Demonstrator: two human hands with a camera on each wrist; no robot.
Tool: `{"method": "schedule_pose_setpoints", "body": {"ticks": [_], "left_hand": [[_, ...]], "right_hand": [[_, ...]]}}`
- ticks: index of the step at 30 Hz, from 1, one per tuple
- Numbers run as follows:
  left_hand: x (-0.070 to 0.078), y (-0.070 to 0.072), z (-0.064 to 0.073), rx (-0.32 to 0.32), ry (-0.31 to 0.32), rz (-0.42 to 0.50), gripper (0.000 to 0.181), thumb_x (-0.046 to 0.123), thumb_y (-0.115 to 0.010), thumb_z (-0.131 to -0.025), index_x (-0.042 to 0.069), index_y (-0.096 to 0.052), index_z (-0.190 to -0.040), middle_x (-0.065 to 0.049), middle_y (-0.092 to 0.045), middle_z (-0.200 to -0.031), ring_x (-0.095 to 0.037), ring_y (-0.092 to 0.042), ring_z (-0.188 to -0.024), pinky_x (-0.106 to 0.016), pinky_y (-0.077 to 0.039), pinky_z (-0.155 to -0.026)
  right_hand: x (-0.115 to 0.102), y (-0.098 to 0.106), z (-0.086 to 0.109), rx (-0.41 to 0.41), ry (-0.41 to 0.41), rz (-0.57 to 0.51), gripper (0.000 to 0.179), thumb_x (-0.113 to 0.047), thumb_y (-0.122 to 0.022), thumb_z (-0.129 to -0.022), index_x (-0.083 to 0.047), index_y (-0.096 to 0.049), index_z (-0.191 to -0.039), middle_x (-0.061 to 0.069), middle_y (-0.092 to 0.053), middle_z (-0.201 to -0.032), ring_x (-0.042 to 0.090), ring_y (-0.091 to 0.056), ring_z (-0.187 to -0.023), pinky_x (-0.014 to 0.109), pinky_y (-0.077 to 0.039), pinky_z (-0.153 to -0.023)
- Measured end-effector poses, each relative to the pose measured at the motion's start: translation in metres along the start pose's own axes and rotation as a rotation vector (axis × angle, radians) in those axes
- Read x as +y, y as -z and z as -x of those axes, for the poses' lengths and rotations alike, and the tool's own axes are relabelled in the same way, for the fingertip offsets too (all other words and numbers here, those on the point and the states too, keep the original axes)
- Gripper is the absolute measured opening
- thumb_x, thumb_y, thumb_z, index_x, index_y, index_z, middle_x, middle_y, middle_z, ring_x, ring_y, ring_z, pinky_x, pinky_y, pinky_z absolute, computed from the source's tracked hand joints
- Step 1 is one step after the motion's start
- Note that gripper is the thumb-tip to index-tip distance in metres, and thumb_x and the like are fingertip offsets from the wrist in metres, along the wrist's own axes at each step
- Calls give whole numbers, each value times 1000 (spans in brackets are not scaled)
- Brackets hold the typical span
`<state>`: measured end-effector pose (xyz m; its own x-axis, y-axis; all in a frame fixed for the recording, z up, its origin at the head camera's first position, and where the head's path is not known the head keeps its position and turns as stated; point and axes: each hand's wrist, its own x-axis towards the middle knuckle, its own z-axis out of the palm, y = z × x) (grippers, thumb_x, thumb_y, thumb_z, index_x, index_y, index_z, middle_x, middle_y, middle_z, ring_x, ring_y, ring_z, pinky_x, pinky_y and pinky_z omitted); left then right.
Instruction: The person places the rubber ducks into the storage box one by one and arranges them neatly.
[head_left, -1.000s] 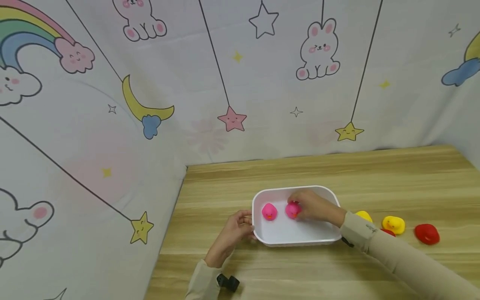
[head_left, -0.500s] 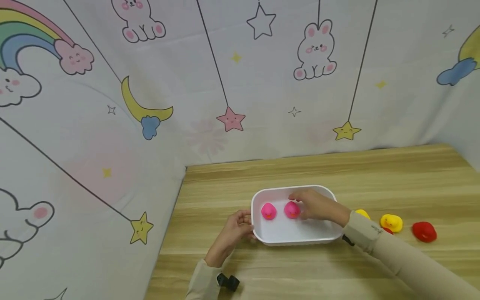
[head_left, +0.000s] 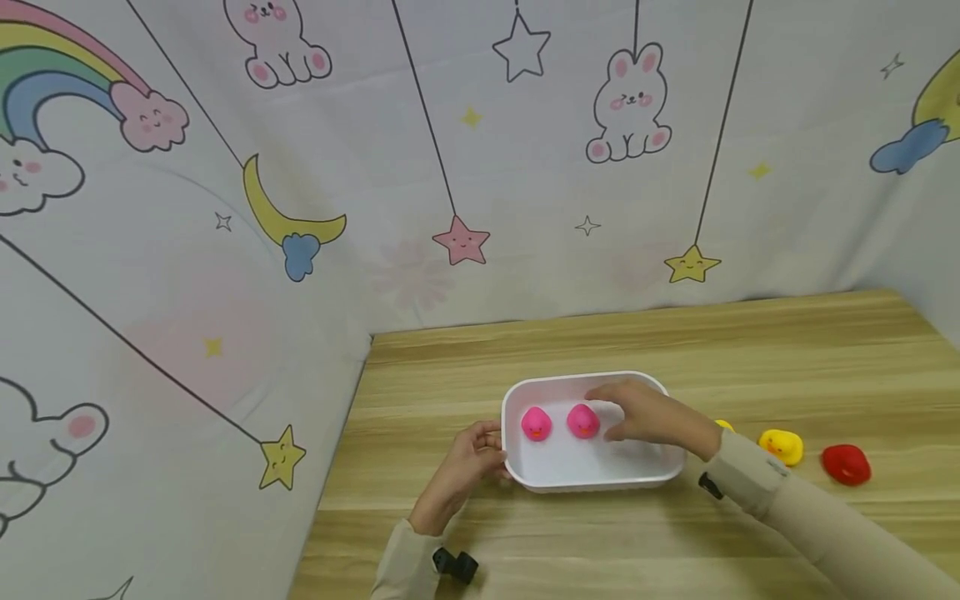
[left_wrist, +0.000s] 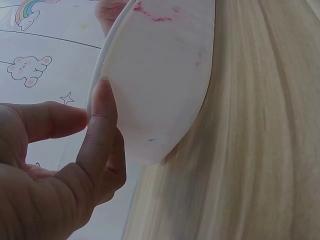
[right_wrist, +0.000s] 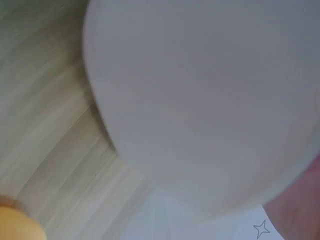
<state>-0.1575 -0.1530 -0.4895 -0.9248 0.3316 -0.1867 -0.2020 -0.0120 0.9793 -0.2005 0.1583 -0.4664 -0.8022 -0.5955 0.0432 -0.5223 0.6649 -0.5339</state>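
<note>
A white plastic tub [head_left: 600,467] stands on the table with two pink rubber ducks, the left duck [head_left: 536,423] and the right duck [head_left: 583,422], sitting apart inside it. My left hand [head_left: 465,467] holds the tub's left end; in the left wrist view its bent fingers [left_wrist: 100,115] lie against the outer wall just at the rim. Over the tub's right half is my right hand [head_left: 648,417], thumb and forefinger spread wide beside the right duck, nothing between them. In the right wrist view the tub wall [right_wrist: 200,100] hides most of that hand.
To the right of the tub lie a yellow rubber duck [head_left: 781,447] and a red one [head_left: 846,464]. Another yellow piece [head_left: 723,425] is mostly hidden behind the right wrist. A patterned cloth [head_left: 555,275] hangs behind the wooden table [head_left: 435,358].
My right hand has let go of the right pink duck and moved back to the right, its fingers spreading. The left hand has stayed at the tub's end.
</note>
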Motion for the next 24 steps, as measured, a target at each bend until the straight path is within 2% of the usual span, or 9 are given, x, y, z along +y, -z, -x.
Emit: {"method": "schedule_pose_setpoints", "body": {"ticks": [11, 15, 24], "left_hand": [[-2, 1, 1, -20, 7, -2, 49, -14, -53, -88, -22, -37, -133, -19, -57, -97, -12, -61, -68, -25, -61, -64], [-2, 1, 1, -23, 10, 6, 49, -14, -53, -87, -23, -37, -133, -18, -57, -96, -12, -61, -68, -24, -60, -63], [-2, 3, 1, -26, 5, 18, 51, -13, -53, -87, -23, -36, -134, -17, -57, -96, -12, -61, -68, -24, -61, -63]], "right_hand": [[13, 7, 33, 52, -24, -105, 56, -10, -83, -82, 4, -62, -132, 18, -62, -134, 40, -55, -124, 57, -52, -100], [17, 9, 43, 63, -34, -110, 57, -12, -83, -83, 4, -61, -133, 16, -62, -134, 38, -57, -122, 56, -52, -99], [16, 25, 54, 153, -78, -100, 58, -12, -85, -81, 3, -62, -132, 18, -64, -131, 41, -59, -120, 60, -52, -97]]}}
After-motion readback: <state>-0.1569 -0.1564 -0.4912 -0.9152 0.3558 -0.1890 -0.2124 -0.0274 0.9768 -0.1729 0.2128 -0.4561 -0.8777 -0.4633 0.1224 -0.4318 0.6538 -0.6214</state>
